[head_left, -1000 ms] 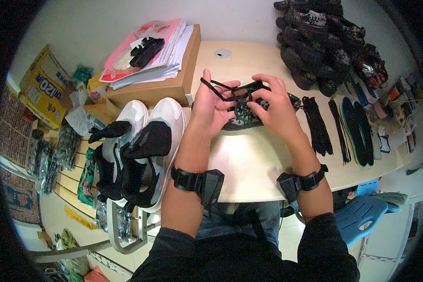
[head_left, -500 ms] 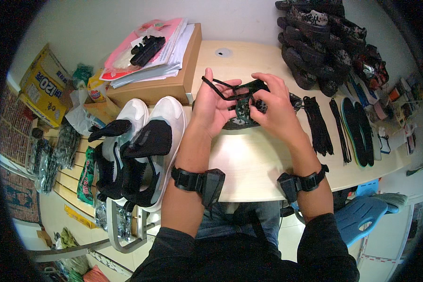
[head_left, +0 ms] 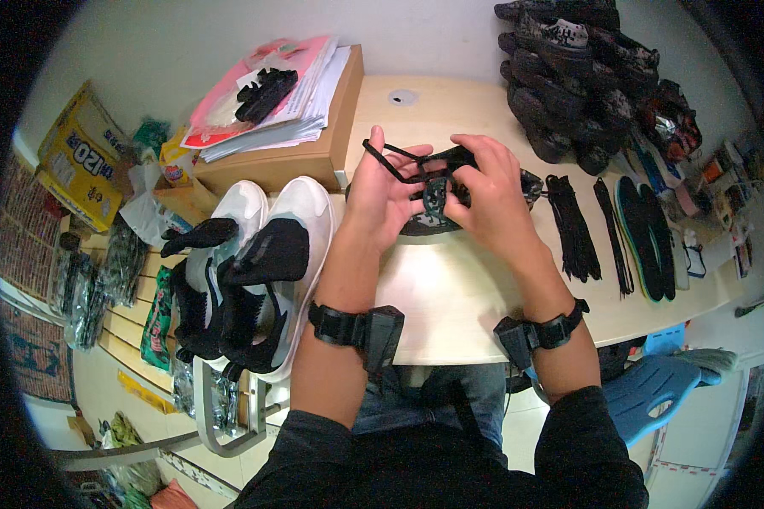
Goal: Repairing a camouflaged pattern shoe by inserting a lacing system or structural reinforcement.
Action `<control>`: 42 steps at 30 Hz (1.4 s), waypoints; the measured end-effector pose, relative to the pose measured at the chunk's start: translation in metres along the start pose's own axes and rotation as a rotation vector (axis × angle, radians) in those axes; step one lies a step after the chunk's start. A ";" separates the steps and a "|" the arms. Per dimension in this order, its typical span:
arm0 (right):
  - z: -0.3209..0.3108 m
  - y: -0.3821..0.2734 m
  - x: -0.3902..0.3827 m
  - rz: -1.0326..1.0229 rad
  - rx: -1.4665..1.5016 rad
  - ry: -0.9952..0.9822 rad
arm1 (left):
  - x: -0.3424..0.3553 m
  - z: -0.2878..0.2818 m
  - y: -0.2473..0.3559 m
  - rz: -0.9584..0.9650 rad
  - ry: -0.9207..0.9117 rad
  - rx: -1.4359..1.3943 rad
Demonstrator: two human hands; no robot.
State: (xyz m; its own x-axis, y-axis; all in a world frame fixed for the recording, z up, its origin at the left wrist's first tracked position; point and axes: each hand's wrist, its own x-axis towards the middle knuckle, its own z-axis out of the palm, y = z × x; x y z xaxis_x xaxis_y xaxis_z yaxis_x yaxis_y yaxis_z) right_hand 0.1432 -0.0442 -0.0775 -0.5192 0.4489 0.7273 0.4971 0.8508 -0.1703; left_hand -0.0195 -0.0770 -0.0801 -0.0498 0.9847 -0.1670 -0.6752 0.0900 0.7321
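A dark camouflage shoe [head_left: 424,225] lies on the table in front of me, largely covered by my hands. A black shoelace [head_left: 385,159] makes a loop that stretches from the shoe over the thumb of my left hand [head_left: 375,199]. That hand is palm up at the shoe's left, fingers spread, some of them partly behind the lace and shoe. Coming from the right, my right hand [head_left: 494,188] has its thumb and fingers closed on the shoe's upper by a greenish camouflage flap [head_left: 434,197], which looks like the tongue. Its exact fingertip hold is partly hidden.
White-and-black sneakers [head_left: 301,204] stand at the left, before a cardboard box [head_left: 335,136] with papers on it. Dark shoes [head_left: 560,85] are piled at the back right. Bundled black laces [head_left: 574,233] and insoles [head_left: 641,229] lie to the right on the table [head_left: 450,297].
My right hand has shifted slightly, its thumb and fingers moving a little left on the shoe, and the greenish flap shows more upright. The left hand keeps the lace looped over its thumb.
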 end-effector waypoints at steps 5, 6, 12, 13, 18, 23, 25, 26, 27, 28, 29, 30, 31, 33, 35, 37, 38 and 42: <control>-0.002 -0.003 0.000 -0.001 -0.028 -0.013 | 0.002 0.000 -0.001 -0.004 -0.024 -0.005; -0.004 -0.004 0.000 0.003 -0.049 -0.015 | 0.002 0.001 -0.001 -0.008 -0.034 -0.024; 0.002 -0.006 0.000 0.015 -0.067 0.021 | 0.003 -0.003 -0.001 -0.006 -0.021 0.003; 0.003 -0.005 -0.001 0.025 -0.052 0.022 | 0.003 -0.003 -0.001 -0.005 -0.020 0.000; -0.001 -0.013 -0.001 0.031 -0.034 0.008 | 0.003 -0.004 -0.002 -0.004 -0.035 0.006; 0.001 -0.011 -0.003 0.036 -0.006 -0.007 | 0.003 -0.003 -0.002 -0.019 -0.056 -0.036; 0.003 -0.011 -0.002 0.043 0.043 0.005 | 0.003 -0.004 -0.001 -0.017 -0.051 -0.040; 0.003 -0.012 -0.001 0.041 0.046 0.005 | 0.004 -0.005 -0.001 -0.020 -0.043 -0.040; 0.001 -0.013 -0.001 0.060 0.059 0.002 | 0.004 -0.006 -0.002 -0.026 -0.036 -0.040; 0.000 -0.014 -0.001 0.078 0.073 -0.002 | 0.004 -0.006 -0.002 -0.026 -0.034 -0.041; 0.000 -0.015 0.000 0.078 0.075 -0.003 | 0.004 -0.005 -0.001 -0.016 -0.043 -0.040; -0.002 -0.014 0.000 0.068 0.051 -0.009 | 0.004 -0.004 -0.001 -0.007 -0.055 -0.039; -0.003 -0.014 -0.001 0.058 0.028 -0.014 | 0.004 -0.003 -0.002 -0.010 -0.056 -0.040; 0.000 -0.011 -0.002 0.047 0.016 -0.020 | 0.005 -0.002 -0.002 -0.017 -0.056 -0.035; 0.002 -0.010 -0.002 0.035 0.006 -0.024 | 0.005 -0.004 -0.002 -0.014 -0.052 -0.040; 0.002 -0.011 -0.002 0.080 0.022 -0.021 | 0.004 -0.004 -0.003 -0.011 -0.040 -0.047; 0.003 -0.010 -0.003 0.081 0.024 -0.022 | 0.004 -0.003 -0.004 0.000 -0.031 -0.042; 0.002 -0.009 -0.003 0.136 0.075 -0.008 | 0.007 -0.006 -0.006 0.031 0.006 -0.041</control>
State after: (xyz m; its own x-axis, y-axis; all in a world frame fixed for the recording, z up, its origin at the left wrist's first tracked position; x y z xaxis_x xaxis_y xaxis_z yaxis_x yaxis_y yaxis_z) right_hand 0.1391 -0.0529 -0.0795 -0.4563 0.5635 0.6887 0.5103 0.7997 -0.3163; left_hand -0.0204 -0.0713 -0.0900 -0.0754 0.9861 -0.1481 -0.7031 0.0527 0.7091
